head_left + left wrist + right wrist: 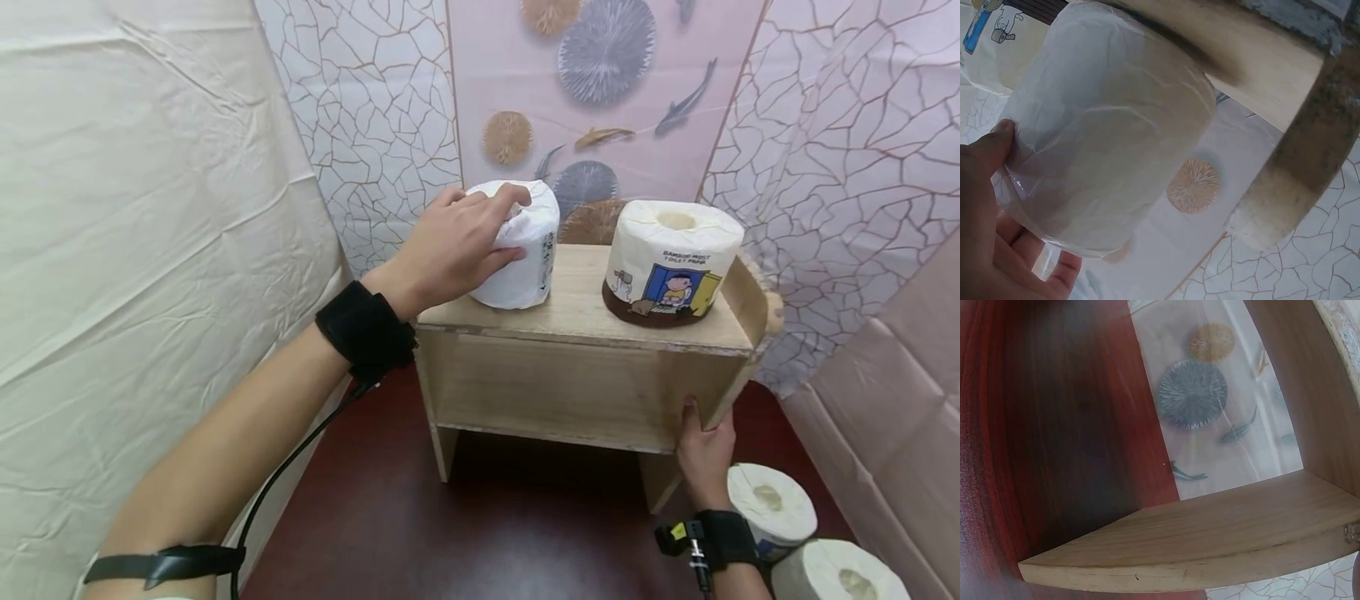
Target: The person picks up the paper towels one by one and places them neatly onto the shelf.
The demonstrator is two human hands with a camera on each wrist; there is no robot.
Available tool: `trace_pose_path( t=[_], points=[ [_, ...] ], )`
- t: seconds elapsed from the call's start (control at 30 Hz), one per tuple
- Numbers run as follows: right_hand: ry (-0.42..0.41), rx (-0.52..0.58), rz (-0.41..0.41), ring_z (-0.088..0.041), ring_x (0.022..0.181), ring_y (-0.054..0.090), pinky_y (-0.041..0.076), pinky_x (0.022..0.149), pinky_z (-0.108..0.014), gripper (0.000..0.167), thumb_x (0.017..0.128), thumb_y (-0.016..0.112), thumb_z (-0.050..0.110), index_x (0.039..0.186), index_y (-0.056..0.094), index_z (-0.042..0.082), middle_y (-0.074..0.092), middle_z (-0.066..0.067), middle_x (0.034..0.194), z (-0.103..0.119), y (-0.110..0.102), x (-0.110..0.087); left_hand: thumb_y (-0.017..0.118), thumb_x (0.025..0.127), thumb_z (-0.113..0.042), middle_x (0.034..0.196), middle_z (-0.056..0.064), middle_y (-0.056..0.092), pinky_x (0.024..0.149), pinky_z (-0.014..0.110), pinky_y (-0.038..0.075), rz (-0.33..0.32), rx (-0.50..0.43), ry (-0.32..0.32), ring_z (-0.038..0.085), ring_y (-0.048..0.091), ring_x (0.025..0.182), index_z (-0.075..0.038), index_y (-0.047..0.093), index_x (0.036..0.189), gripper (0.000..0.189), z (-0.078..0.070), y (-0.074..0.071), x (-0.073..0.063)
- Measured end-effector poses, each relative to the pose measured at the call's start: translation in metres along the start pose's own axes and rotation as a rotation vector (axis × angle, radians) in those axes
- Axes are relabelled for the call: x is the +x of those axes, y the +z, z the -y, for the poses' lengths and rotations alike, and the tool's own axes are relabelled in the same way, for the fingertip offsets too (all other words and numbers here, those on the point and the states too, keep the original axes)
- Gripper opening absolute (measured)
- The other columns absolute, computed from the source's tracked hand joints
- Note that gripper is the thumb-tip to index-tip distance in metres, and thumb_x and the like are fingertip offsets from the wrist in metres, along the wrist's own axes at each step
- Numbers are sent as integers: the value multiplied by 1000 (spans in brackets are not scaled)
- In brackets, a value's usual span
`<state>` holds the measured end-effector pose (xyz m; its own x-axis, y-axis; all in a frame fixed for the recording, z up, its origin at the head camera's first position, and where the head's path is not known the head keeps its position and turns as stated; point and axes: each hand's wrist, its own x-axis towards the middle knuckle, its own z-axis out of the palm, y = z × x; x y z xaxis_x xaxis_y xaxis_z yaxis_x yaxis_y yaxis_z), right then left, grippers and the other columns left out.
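A wrapped white toilet paper roll [534, 254] stands at the left end of the top of a small wooden shelf [577, 312]. My left hand [468, 242] grips this roll from above, its thumb along the near side and fingers over the top. In the left wrist view, the roll [1104, 131] fills the middle, with the hand [1007, 225] at its lower left. My right hand [705, 450] holds the lower edge of the shelf's right side panel. The right wrist view shows that panel [1210, 556] from close by, the hand almost wholly out of frame.
A second toilet paper roll [672, 262] with a printed cartoon stands at the shelf's right end. Two more rolls, one farther [772, 504] and one nearer [836, 575], sit at the lower right. Dark red tabletop [480, 533] lies beneath. Cloth walls [187, 208] close in both sides.
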<state>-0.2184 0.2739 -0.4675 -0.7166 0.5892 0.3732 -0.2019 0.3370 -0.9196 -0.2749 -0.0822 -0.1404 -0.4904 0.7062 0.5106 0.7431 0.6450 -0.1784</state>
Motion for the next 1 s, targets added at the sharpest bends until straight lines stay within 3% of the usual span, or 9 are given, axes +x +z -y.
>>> trace_pose_path(
  t=[0.2, 0.47, 0.67, 1.0],
  points=[
    [-17, 3, 3, -7, 121, 54, 40, 101, -22, 53, 109, 56, 30, 156, 47, 9, 60, -17, 139, 1, 0, 2, 71, 102, -35, 124, 7, 73, 100, 45, 43, 25, -45, -5, 22, 68, 116, -9, 46, 145, 56, 2, -7, 1],
    [-31, 7, 2, -12, 123, 55, 39, 102, -21, 53, 109, 56, 29, 157, 46, 9, 59, -18, 140, 1, 0, 0, 71, 96, -30, 118, 4, 73, 87, 39, 46, 5, -63, -1, 21, 69, 99, -7, 46, 145, 60, 4, -4, 1],
    [-29, -2, -9, -16, 122, 56, 39, 102, -20, 52, 109, 56, 27, 156, 46, 7, 60, -23, 139, 3, -1, 0, 73, 92, -29, 120, 2, 73, 86, 38, 47, 5, -110, -1, 19, 67, 98, -7, 46, 145, 63, 5, -1, 1],
    [-30, 6, -10, 2, 116, 52, 38, 100, -19, 52, 109, 56, 25, 157, 46, 8, 61, -18, 136, -4, 0, 2, 71, 91, -25, 121, 4, 74, 85, 39, 49, -12, -136, -11, 21, 66, 98, -7, 46, 145, 63, 5, 1, -1]
  ],
)
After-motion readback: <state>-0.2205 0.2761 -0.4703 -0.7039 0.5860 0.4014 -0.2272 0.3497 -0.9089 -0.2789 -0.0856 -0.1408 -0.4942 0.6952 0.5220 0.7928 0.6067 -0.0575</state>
